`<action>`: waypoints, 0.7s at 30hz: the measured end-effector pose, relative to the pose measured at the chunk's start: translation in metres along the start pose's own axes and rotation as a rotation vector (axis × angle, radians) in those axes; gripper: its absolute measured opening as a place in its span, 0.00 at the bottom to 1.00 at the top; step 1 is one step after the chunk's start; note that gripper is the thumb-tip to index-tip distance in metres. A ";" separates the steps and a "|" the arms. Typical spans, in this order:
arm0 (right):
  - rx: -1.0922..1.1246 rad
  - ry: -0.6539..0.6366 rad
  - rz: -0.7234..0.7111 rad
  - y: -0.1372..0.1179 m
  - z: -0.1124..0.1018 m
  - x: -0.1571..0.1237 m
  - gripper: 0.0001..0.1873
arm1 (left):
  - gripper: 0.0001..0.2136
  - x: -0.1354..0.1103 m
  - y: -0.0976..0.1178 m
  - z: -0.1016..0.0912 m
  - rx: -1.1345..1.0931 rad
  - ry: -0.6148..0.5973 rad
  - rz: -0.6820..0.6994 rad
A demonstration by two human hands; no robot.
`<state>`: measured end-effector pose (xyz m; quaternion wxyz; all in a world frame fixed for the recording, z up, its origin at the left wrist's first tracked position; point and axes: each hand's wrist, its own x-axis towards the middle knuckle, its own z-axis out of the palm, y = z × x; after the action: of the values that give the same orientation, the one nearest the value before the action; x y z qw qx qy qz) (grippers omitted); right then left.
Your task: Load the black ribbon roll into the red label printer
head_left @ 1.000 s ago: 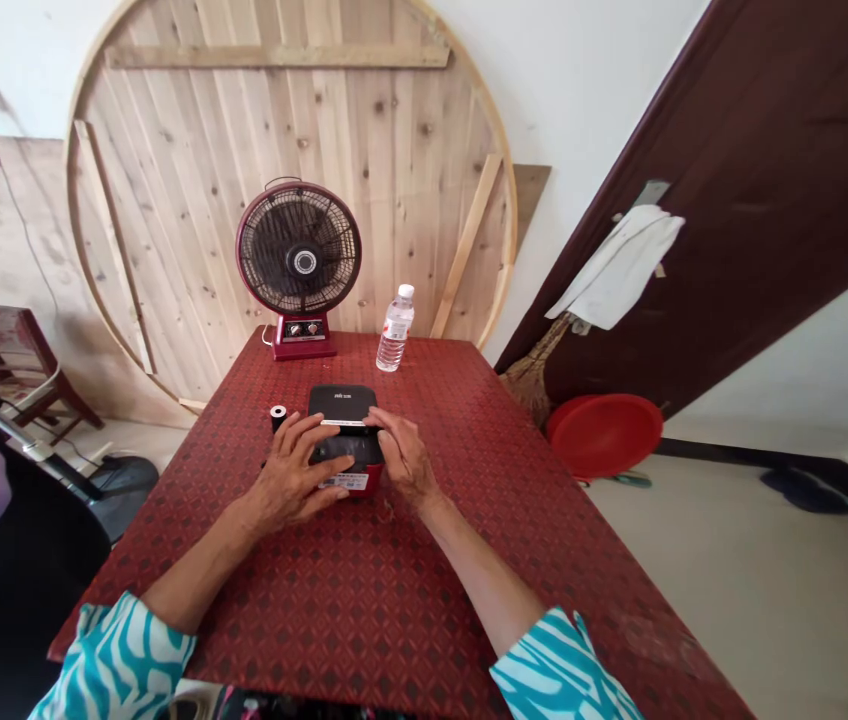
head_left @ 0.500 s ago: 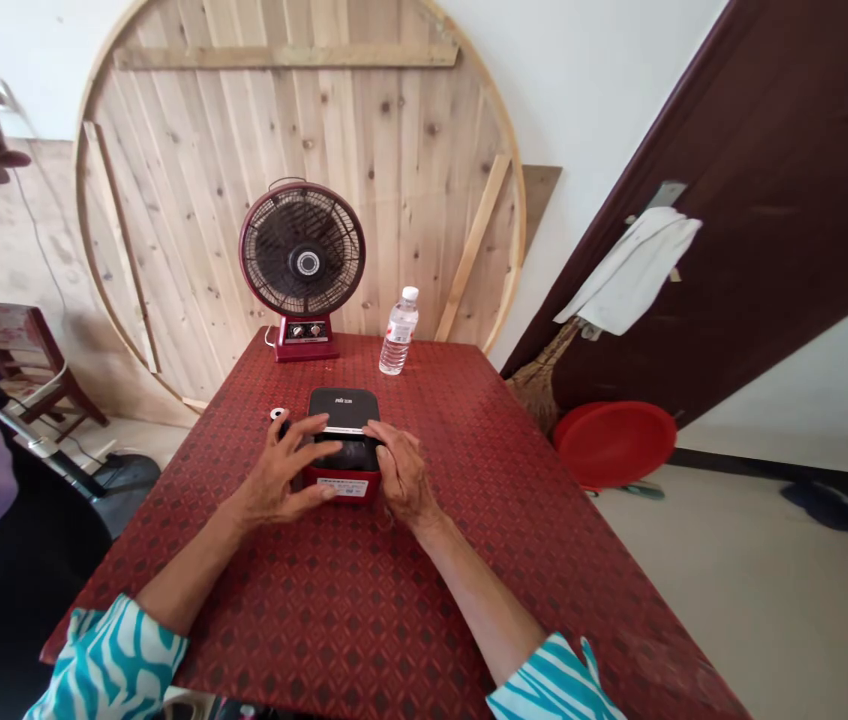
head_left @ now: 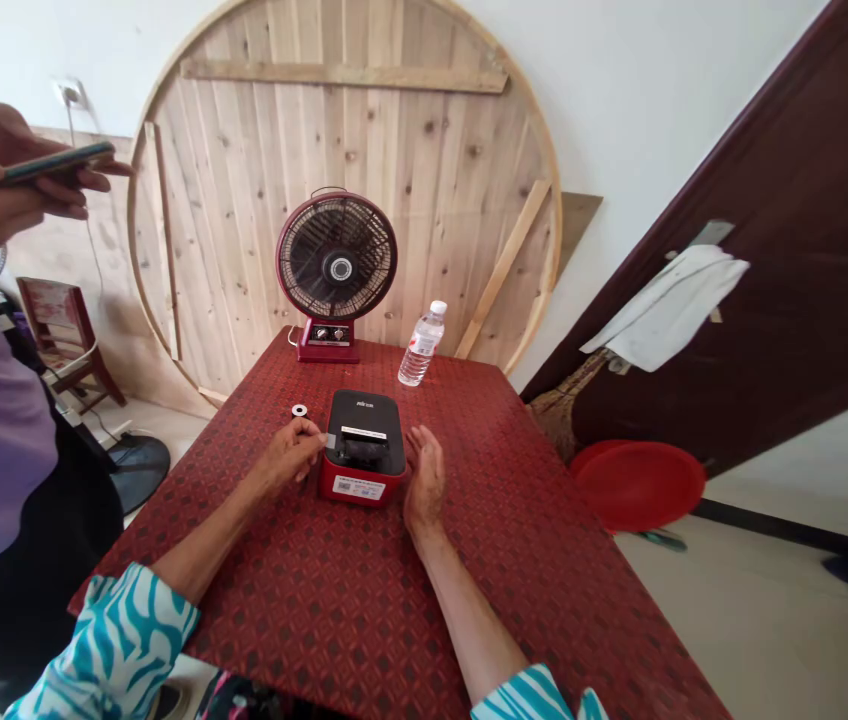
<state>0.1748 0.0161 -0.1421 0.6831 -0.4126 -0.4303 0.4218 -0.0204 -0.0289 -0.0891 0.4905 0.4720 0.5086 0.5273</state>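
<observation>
Red patterned tabletop (head_left: 364, 590) carries a small black-and-red box (head_left: 362, 447) at its middle, with a fan (head_left: 336, 270) and a water bottle (head_left: 422, 345) at the far edge. Left hand (head_left: 290, 452) has its fingers curled together at a pale tab on the box's left edge; whether they grip it I cannot tell. Right hand (head_left: 425, 478) lies just beside the box's right side, fingers straight and holding nothing.

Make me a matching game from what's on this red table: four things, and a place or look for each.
1 fan
2 water bottle
3 small spool
4 black-and-red box

A between left hand and right hand
B clear, white cap
C dark red, round grille
D lying beyond the left hand's fingers

Pairs: 1-C, 2-B, 3-D, 4-A
</observation>
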 end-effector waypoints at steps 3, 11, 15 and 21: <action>-0.040 -0.028 0.051 0.013 0.003 -0.002 0.24 | 0.19 0.000 -0.001 0.001 -0.020 -0.029 -0.034; -0.048 -0.084 0.111 0.021 0.003 -0.005 0.24 | 0.21 0.005 0.001 -0.004 -0.039 -0.092 -0.095; -0.050 -0.084 0.115 0.022 0.003 -0.003 0.24 | 0.20 0.005 0.004 -0.006 -0.057 -0.110 -0.130; -0.044 -0.080 0.111 0.023 0.003 -0.002 0.23 | 0.20 0.010 0.006 -0.009 -0.149 -0.136 -0.283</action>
<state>0.1665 0.0216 -0.1632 0.6319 -0.4335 -0.4430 0.4654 -0.0302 -0.0191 -0.0830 0.6267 0.3927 0.4951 0.4560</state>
